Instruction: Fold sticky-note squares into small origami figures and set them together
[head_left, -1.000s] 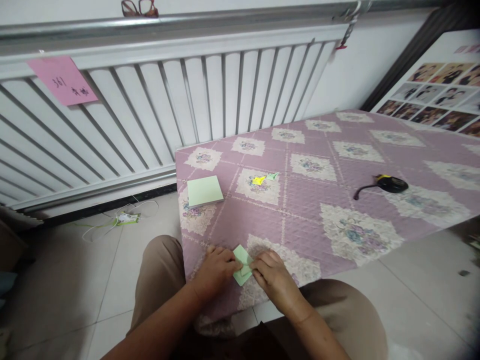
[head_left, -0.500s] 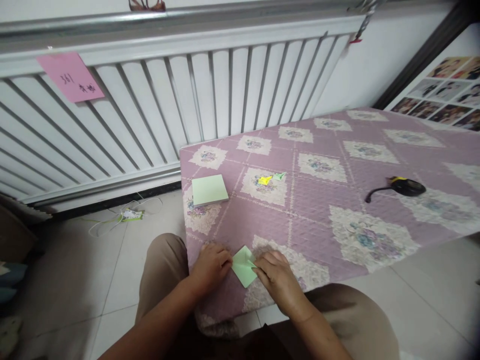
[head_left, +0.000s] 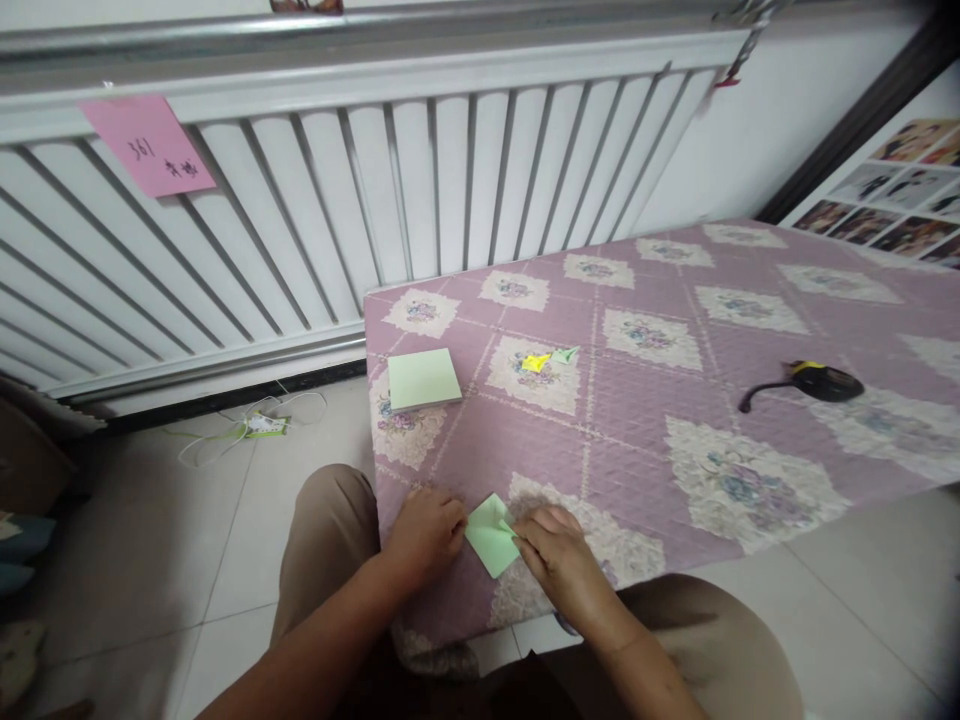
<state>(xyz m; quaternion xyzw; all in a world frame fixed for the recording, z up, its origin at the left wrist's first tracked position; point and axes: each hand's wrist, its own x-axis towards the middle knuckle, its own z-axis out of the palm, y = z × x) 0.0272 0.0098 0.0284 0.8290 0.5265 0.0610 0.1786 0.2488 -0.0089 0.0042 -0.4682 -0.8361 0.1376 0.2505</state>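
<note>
A small light green sheet of folding paper [head_left: 493, 545] lies turned as a diamond near the table's front edge, with a raised fold at its right side. My left hand [head_left: 429, 530] is closed on its left corner, thumb and fingers together. At the right corner, my right hand [head_left: 553, 545] pinches the raised flap. Farther back on the table sit a small yellow folded paper piece [head_left: 535, 362] and a pale green folded paper piece [head_left: 564, 355], side by side. A stack of pale green paper squares [head_left: 424, 378] rests toward the left edge.
A purple flowered cloth covers the table [head_left: 525, 430]. On its right side lies a black object with a curved stem [head_left: 821, 382]. Behind stands a white radiator [head_left: 450, 180] bearing a pink note [head_left: 148, 145]. A power strip [head_left: 265, 425] with cables lies on the floor.
The view has shifted slightly, moving everything a little to the right in the picture. Both hands keep their hold on the green paper, whose right flap looks slightly flatter.
</note>
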